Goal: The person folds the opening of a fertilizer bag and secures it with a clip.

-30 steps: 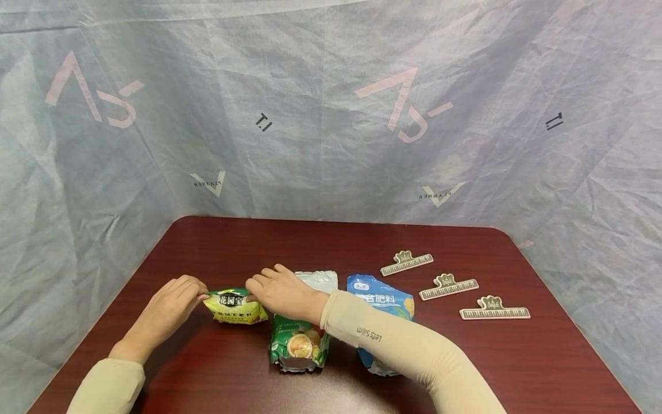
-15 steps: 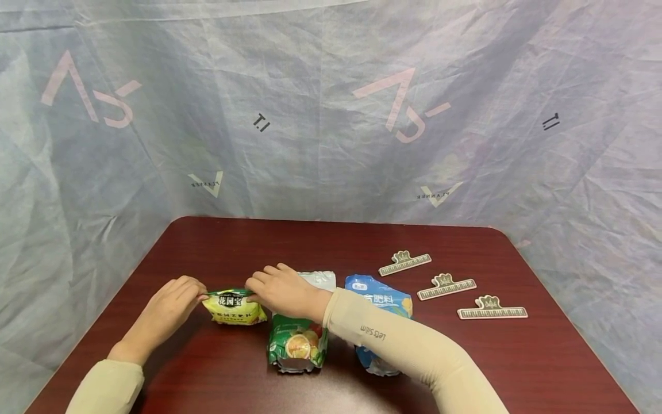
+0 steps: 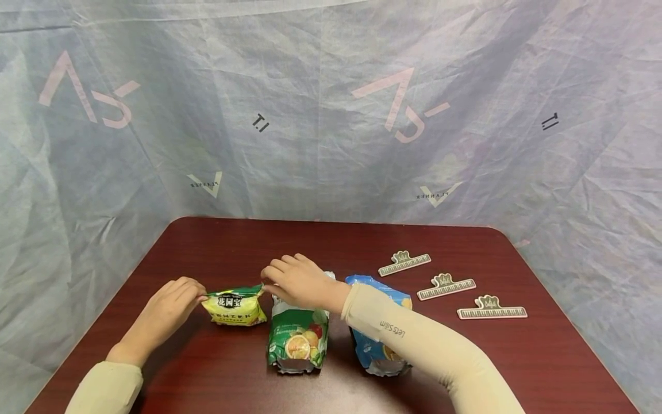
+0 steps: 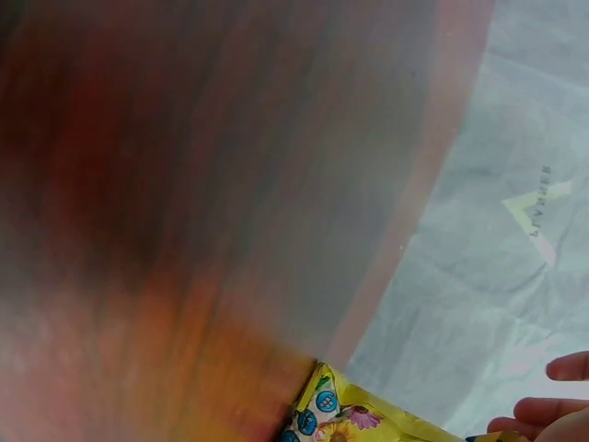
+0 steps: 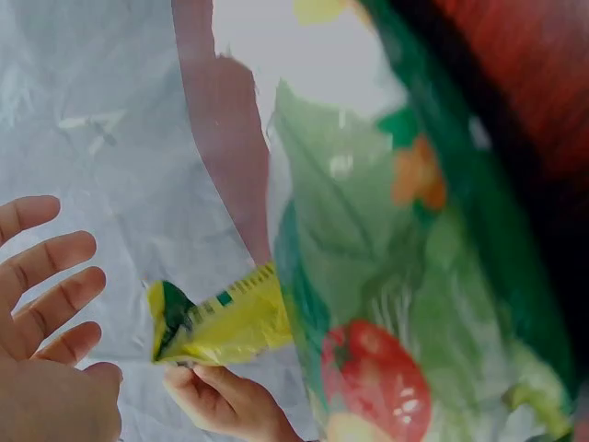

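Note:
My left hand (image 3: pixel 168 310) pinches the left top corner of a small yellow and green bag (image 3: pixel 235 307). That bag's printed front faces up, and part of it shows along the bottom of the left wrist view. My right hand (image 3: pixel 302 282) hovers just off the bag's right corner, fingers spread and holding nothing. Beneath that hand lies a green bag (image 3: pixel 297 339) with fruit printed on it; hand and wrist hide some of its pale upper end. A blue bag (image 3: pixel 369 351) rests farther right, partly covered by the right sleeve.
Three flat clips with a piano-key pattern lie to the right: a rear clip (image 3: pixel 403 264), a middle clip (image 3: pixel 446 288) and a front clip (image 3: pixel 491 311). The dark red table (image 3: pixel 233 247) meets a grey cloth backdrop (image 3: pixel 310 144) at its far edge.
My right hand has let go of the yellow and green bag's right corner and moved slightly right and up, its fingers opening. The left hand keeps its pinch in the same place.

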`<state>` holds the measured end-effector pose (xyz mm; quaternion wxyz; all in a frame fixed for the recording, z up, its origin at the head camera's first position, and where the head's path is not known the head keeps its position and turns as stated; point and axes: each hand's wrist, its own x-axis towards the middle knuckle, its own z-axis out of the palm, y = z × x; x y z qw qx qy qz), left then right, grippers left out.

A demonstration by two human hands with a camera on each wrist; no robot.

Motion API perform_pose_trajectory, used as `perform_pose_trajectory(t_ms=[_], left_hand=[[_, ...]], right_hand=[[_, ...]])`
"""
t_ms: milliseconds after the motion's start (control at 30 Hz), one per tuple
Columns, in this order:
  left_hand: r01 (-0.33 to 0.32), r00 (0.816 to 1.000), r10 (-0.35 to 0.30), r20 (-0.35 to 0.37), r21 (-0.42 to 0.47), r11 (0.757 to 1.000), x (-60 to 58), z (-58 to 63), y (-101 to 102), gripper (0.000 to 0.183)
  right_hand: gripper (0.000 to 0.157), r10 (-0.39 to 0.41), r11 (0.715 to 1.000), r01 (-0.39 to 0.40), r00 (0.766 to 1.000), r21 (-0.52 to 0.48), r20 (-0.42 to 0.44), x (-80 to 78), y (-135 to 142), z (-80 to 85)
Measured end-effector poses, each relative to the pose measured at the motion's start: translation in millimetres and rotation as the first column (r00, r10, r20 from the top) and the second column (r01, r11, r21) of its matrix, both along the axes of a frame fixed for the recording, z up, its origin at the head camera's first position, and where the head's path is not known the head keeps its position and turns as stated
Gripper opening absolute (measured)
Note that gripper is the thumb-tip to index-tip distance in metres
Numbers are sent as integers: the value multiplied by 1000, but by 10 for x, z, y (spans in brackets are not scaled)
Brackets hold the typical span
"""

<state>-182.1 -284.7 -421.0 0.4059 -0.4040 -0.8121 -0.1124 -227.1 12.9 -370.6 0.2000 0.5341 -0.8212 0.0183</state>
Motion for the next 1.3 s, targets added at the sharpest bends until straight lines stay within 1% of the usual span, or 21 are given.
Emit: perform_pose_trajectory(t_ms=[167, 367, 500, 800, 1067, 1300], left_hand=[[-9, 1000, 9, 10, -5, 1000, 7, -2, -12, 37], [-24, 1000, 24, 19, -6, 1000, 13, -9, -30, 37], [-23, 1000, 23, 20, -3, 1000, 14, -14, -32, 37], [-17, 1000, 17, 24, 1, 1000, 7, -9, -25, 37], [-25, 999, 25, 26, 1, 1000, -2, -13, -16, 36], [-36, 999, 37, 37, -4, 999, 7, -21, -18, 37]], right_hand=[[24, -35, 999, 36, 999, -34, 11, -93, 204, -37], [23, -79, 995, 82, 996, -56, 52, -189, 431, -97], [22, -112, 989, 117, 992, -87, 66, -251, 564, -100], [21, -184, 975, 196, 976, -103, 116, -329, 847, -109], [20, -204, 963, 218, 974, -159, 104, -416, 1104, -157], [21, -237, 954, 252, 966, -165, 105, -489, 1346, -202]])
